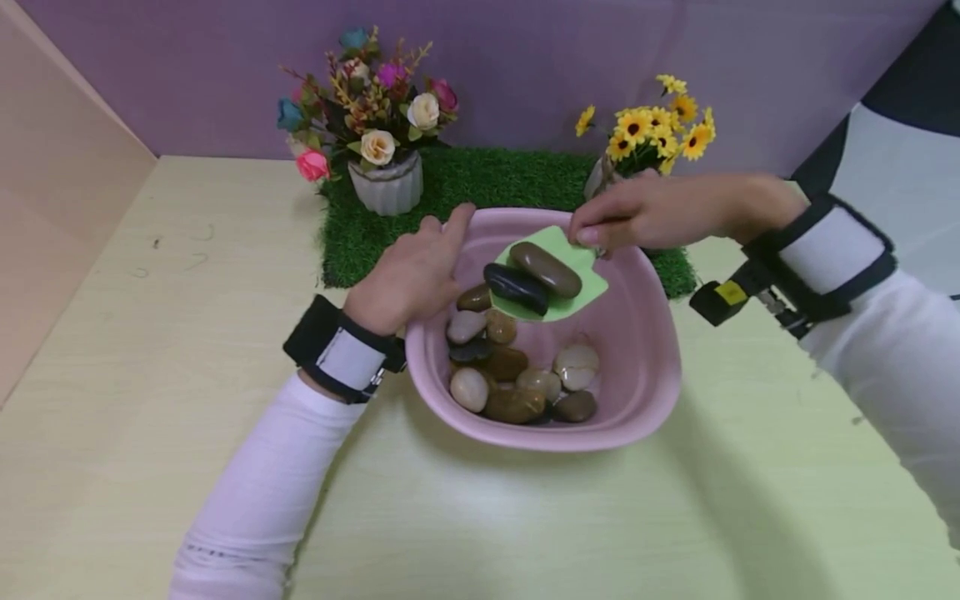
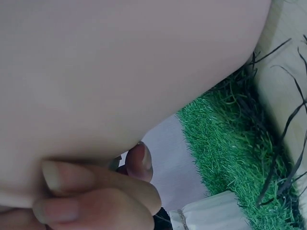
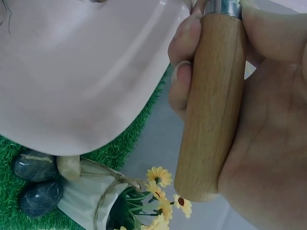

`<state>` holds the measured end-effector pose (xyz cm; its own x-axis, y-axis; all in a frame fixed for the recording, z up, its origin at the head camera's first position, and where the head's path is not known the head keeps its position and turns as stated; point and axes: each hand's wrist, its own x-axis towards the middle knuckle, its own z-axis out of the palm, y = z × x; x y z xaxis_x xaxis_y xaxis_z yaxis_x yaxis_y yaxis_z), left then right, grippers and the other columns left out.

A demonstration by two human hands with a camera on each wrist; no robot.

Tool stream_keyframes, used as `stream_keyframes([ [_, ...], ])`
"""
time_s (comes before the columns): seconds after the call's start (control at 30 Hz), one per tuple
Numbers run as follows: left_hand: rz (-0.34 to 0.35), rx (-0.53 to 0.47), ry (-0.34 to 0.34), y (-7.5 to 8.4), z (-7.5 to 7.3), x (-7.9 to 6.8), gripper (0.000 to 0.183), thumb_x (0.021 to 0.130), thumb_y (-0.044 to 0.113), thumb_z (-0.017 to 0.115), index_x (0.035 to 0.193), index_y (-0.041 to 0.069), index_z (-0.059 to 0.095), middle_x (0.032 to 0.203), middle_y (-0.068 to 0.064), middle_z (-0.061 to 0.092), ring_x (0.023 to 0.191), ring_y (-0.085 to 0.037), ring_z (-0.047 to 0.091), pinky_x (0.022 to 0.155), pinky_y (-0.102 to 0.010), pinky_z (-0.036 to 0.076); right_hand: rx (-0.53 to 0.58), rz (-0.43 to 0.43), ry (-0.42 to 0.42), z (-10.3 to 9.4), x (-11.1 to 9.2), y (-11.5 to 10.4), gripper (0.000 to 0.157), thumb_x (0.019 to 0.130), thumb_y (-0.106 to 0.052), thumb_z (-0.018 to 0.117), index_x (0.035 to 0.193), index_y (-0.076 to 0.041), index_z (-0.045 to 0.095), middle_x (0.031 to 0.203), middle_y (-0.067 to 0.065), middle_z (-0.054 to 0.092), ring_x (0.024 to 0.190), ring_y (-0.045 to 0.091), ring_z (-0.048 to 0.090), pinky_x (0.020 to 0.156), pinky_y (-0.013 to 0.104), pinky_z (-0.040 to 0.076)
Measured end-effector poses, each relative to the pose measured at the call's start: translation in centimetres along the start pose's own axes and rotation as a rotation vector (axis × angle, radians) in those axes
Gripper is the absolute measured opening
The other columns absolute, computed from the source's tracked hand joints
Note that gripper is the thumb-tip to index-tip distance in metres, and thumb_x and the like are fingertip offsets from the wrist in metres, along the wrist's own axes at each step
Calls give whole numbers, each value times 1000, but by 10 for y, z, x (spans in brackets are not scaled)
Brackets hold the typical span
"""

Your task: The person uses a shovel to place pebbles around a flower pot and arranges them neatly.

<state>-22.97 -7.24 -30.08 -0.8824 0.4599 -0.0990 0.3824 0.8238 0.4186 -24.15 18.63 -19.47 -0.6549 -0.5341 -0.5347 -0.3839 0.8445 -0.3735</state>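
My right hand point(image 1: 656, 208) grips the wooden handle point(image 3: 213, 105) of a small trowel, its leaf-shaped light green blade point(image 1: 592, 289) held over a pink basin point(image 1: 645, 367). On the blade lie a brown stone point(image 1: 545, 268) and a black stone point(image 1: 516, 287), side by side. My left hand point(image 1: 412, 275) holds the basin's left rim; the left wrist view shows its bent fingers point(image 2: 110, 206) against the pink wall. Several smooth stones, among them a pale one point(image 1: 576, 367) and a brown one point(image 1: 516, 406), lie in the basin, mostly toward its left and front.
Artificial grass point(image 1: 480, 175) lies behind and partly under the basin. A pot of mixed flowers point(image 1: 386, 183) stands back left, yellow flowers point(image 1: 660, 129) back right. By the yellow flowers' pot point(image 3: 86, 191), two dark stones point(image 3: 41, 199) and a tan stone point(image 3: 69, 167) rest.
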Motion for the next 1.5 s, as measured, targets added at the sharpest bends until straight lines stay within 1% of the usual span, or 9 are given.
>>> stream_keyframes([
  [0.17,-19,-11,-10,0,0,0,83,95,18,63,158,19,9,131,-24,46,100,-36,60,78,-44,55,14,22,13,-5,-1,4,36,105,-45,40,120,-19,60,125,4,59,115,22,58,101,49,46],
  [0.23,-19,-9,-8,0,1,1,82,95,22,63,158,19,10,132,-24,46,101,-36,60,78,-45,55,17,26,21,-7,0,7,36,105,-43,40,122,-19,60,128,5,59,116,22,59,102,52,45],
  [0.4,-7,4,-1,-1,1,2,80,96,29,61,158,19,11,131,-25,46,101,-37,60,79,-46,54,25,35,40,-12,2,12,35,106,-42,38,115,-15,58,123,6,58,117,24,58,101,52,44],
  [0.47,-6,4,-3,-1,1,2,80,97,27,61,158,19,10,131,-25,46,100,-37,60,78,-45,54,36,47,44,-15,2,14,37,105,-45,37,114,-14,56,123,7,57,120,27,56,102,55,42],
  [0.63,-8,3,-3,0,-1,2,79,96,20,59,158,20,9,132,-25,46,95,-35,60,75,-43,54,73,129,47,-22,1,18,42,103,-51,38,128,-21,53,136,5,53,130,32,52,108,69,30],
  [0.77,-13,3,-12,-1,-1,3,80,96,17,57,159,20,7,134,-25,45,97,-35,60,76,-43,53,96,183,38,-29,2,24,54,102,-55,37,146,-24,41,146,12,49,135,36,47,109,74,19],
  [0.87,-14,6,-14,-1,0,3,80,96,16,56,159,20,7,134,-25,45,99,-36,60,77,-44,54,110,191,33,-32,4,29,58,102,-54,36,151,-23,34,149,15,46,136,38,44,109,75,17],
  [1.27,-11,20,-4,0,-1,3,79,96,13,56,159,19,8,133,-26,45,98,-37,59,77,-45,53,131,197,76,-39,11,39,48,103,-52,34,135,-18,45,143,14,48,136,38,43,111,74,16],
  [1.5,-17,11,-11,1,0,3,82,94,12,58,159,19,9,135,-26,45,103,-37,59,80,-46,53,150,234,89,-39,16,51,62,103,-53,30,154,-16,29,152,19,38,140,43,36,113,74,11],
])
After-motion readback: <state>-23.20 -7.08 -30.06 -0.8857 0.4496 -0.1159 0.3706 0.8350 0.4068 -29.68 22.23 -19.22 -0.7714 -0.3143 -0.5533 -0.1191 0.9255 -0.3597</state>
